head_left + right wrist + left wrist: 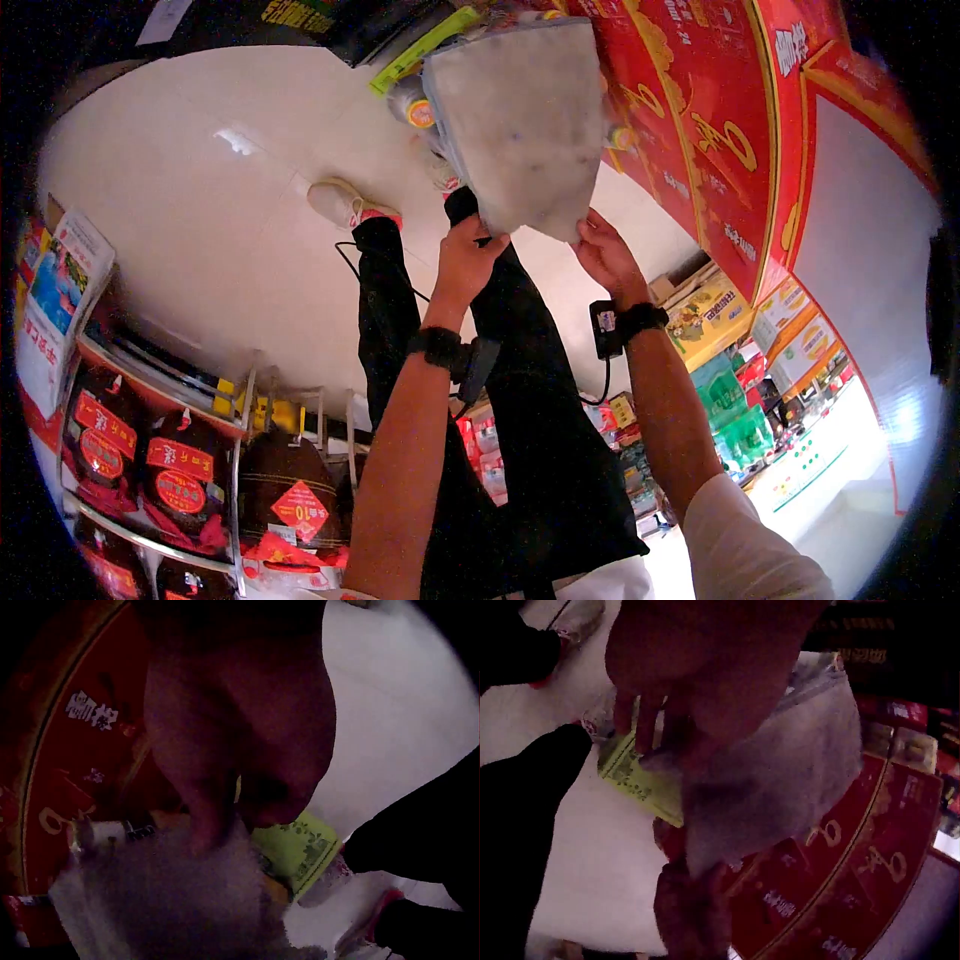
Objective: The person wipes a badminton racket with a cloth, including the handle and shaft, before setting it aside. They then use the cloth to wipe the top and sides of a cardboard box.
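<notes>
One grey cloth (525, 120): spread out broad and nearly flat, worn and lightly spotted, in front of the person at the top of the head view; its two near corners are in the hands. What lies behind it is mostly hidden.

Left hand (468, 258): holds the near left corner, thumb and fingers closed together on the edge.

Right hand (605, 258): pinches the near right corner between thumb and fingers, well apart from the other hand.

Wrist straps, two, black: one on the left wrist (435, 345), one on the right wrist (640, 320), each with a small device.

Yellow-green box (641, 780): printed with dark marks, partly showing past the cloth's far left edge in the head view.

Orange disc (420, 112): on a partly hidden container just beside the cloth's left edge.

Red panel (690, 120): large, gold lettering, right of the cloth.

Floor (200, 150): pale, glossy tiles.

Shoes, two: one light with red (340, 203), the other partly hidden near the cloth. Black trousers (550, 430) above.

Brown jugs (185, 480): several, red labels, on a metal-railed shelf (240, 500), lower left.

Green bottles (735, 410): a group, lower right, below a yellow box (710, 315).
</notes>
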Action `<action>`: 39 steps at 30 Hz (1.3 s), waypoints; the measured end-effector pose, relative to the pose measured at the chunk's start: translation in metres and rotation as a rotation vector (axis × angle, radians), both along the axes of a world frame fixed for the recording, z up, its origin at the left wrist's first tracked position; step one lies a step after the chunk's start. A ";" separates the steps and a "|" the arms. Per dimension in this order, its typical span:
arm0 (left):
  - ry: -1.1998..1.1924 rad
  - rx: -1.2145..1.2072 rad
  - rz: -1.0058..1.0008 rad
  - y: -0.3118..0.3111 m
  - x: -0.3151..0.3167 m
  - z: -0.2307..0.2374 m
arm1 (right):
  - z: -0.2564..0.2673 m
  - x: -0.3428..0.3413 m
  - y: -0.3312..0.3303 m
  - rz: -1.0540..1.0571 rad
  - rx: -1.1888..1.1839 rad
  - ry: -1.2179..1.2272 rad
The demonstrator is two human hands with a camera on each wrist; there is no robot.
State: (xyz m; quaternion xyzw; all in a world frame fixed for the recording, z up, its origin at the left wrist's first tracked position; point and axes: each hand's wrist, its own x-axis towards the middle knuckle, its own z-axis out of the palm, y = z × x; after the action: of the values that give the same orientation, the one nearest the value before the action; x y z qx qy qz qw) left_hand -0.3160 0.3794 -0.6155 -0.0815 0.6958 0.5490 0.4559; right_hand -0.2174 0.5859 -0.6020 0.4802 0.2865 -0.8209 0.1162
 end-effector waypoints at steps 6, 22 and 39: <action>-0.072 0.004 0.071 -0.018 0.028 -0.011 | -0.003 0.007 0.014 0.237 0.063 -0.127; -0.519 0.132 0.064 -0.021 0.024 0.055 | 0.099 -0.011 0.014 0.672 0.402 -0.172; 0.044 0.102 0.024 -0.003 0.012 0.078 | 0.152 -0.063 0.000 0.613 0.464 -0.266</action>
State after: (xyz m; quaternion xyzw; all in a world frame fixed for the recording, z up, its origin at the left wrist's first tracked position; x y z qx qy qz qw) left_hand -0.3045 0.3759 -0.5370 -0.0547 0.6756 0.5909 0.4374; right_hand -0.2804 0.5858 -0.4499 0.4879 0.5765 -0.5925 0.2802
